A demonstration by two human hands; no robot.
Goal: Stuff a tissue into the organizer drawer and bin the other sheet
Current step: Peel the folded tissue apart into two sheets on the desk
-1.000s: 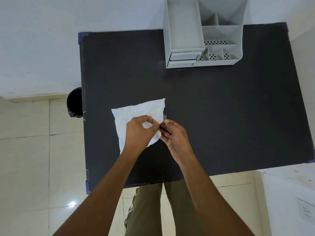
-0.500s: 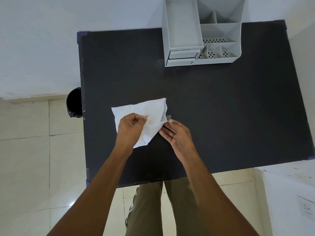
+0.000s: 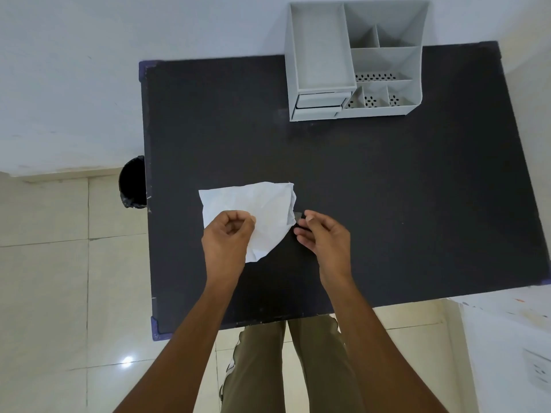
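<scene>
A crumpled white tissue (image 3: pixel 265 208) lies on the black table (image 3: pixel 387 204), left of centre, with its right edge curled up. I cannot tell whether it is one sheet or two layered sheets. My left hand (image 3: pixel 228 238) rests on its near left part, fingers curled and pinching the paper. Just off the tissue's right edge, my right hand (image 3: pixel 326 236) hovers with thumb and fingers apart, holding nothing. The grey organizer (image 3: pixel 384 110) stands at the table's far edge, and its two small drawers (image 3: pixel 319 105) at the front left are closed.
A black bin (image 3: pixel 132 183) stands on the tiled floor against the table's left edge. A small grey patch (image 3: pixel 298 216) marks the table by my right fingertips. White walls rise behind and to the left, and my legs show below the near edge.
My hands have drawn apart. The right hand has left the tissue's edge and opened, while the left hand slid left, bunching the tissue so its right edge curls up.
</scene>
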